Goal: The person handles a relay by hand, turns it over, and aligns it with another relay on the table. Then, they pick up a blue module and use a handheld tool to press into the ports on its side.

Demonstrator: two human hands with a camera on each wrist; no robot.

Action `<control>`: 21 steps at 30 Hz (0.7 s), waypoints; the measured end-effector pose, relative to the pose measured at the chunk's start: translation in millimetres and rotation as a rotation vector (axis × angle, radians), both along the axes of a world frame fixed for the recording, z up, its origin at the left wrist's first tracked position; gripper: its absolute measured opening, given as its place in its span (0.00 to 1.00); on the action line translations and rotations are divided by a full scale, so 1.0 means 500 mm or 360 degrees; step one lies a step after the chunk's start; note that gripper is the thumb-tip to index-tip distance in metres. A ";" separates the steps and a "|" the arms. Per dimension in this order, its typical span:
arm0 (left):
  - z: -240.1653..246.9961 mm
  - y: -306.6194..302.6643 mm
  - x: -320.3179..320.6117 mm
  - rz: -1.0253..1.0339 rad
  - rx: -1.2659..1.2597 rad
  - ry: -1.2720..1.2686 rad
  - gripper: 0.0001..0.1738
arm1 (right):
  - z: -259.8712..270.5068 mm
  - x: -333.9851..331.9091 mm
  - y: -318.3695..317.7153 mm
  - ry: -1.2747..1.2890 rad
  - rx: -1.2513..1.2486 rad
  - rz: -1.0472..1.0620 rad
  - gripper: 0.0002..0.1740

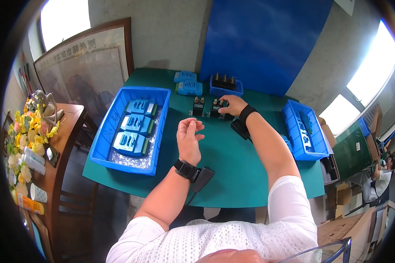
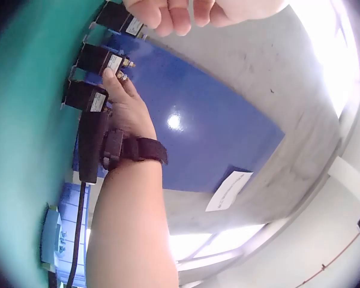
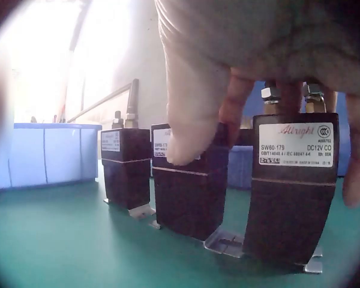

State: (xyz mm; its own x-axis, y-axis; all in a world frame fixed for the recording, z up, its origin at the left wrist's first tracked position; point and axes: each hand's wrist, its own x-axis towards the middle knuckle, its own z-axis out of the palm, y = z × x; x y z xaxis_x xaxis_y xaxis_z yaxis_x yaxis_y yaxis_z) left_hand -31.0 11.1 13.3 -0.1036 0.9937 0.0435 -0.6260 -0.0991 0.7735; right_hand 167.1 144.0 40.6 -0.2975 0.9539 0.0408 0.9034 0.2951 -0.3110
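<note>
Three black contactors with white "Albright" labels stand upright in a row on the green table (image 1: 224, 175). My right hand (image 1: 234, 106) grips the middle contactor (image 3: 189, 195), its thumb pressed on the front label and fingers behind the body. Closest to the right wrist camera is another contactor (image 3: 291, 198), under the hand's other fingers, with bolt terminals on top. The left contactor (image 1: 198, 106) stands apart from the hand. My left hand (image 1: 189, 140) hovers over the table in front of the row, fingers loosely bent, holding nothing.
A large blue bin (image 1: 100, 151) with several blue modules stands at the left. Another blue bin (image 1: 317, 155) with modules is at the right. Behind the row are a small blue bin (image 1: 226, 92) holding black parts with brass terminals, and stacked blue modules (image 1: 189, 87).
</note>
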 end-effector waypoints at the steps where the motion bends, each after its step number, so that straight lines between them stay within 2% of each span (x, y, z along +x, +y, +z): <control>1: 0.001 0.000 -0.001 -0.0001 -0.0004 -0.0007 0.06 | -0.002 0.002 0.004 0.0018 -0.0013 0.0016 0.34; 10: 0.000 0.001 -0.002 0.0003 0.0015 -0.0015 0.06 | 0.003 -0.014 -0.005 -0.0129 0.0028 -0.0113 0.32; 16: -0.002 0.003 -0.002 0.0001 0.0007 -0.0026 0.06 | 0.025 -0.025 -0.020 -0.0102 -0.0077 -0.0178 0.30; 21: -0.003 0.005 -0.004 0.0010 0.0014 -0.0023 0.06 | 0.024 -0.022 -0.018 -0.0112 -0.0075 -0.0135 0.29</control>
State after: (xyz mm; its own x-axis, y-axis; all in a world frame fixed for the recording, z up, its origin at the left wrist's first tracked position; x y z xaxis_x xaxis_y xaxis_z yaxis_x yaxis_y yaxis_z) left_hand -32.9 13.5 12.0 -0.1106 0.9926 0.0504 -0.6366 -0.1097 0.7634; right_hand 156.2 134.8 52.8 -0.2163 0.9761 -0.0229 0.9446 0.2033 -0.2576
